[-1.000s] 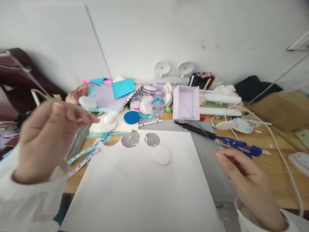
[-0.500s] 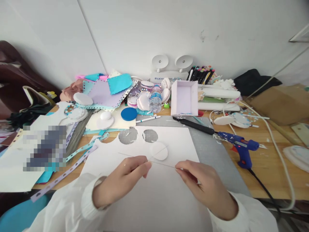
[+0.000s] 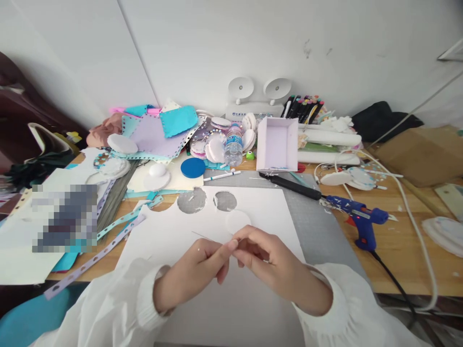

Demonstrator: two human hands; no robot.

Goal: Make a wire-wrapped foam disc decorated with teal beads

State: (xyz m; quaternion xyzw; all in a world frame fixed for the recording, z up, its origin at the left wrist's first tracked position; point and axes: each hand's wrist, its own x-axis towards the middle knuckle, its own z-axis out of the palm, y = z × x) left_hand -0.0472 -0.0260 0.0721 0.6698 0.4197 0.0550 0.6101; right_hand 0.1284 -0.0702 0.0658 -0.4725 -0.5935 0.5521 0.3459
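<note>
My left hand [image 3: 197,267] is closed in a pinch on a thin wire [image 3: 201,236], whose free end sticks out to the upper left. My right hand [image 3: 277,265] pinches close beside it, fingertips touching the left ones; the stretch of wire between them is mostly hidden. Both hands are over a large white board [image 3: 267,200] with round cut-outs along its far side. Just beyond my fingertips a white disc [image 3: 237,220] lies on the board, its near edge covered by my right fingers.
A blue glue gun [image 3: 361,219] lies on the right, beside a black-handled cutter [image 3: 294,185] on the grey mat [image 3: 318,231]. Behind are a blue disc [image 3: 193,167], a water bottle [image 3: 233,148] and an open box [image 3: 278,144]. Dotted ribbons [image 3: 92,258] lie left.
My right hand has moved left along the wire until its fingertips meet my left hand's. Less wire shows now. The view has shifted slightly.
</note>
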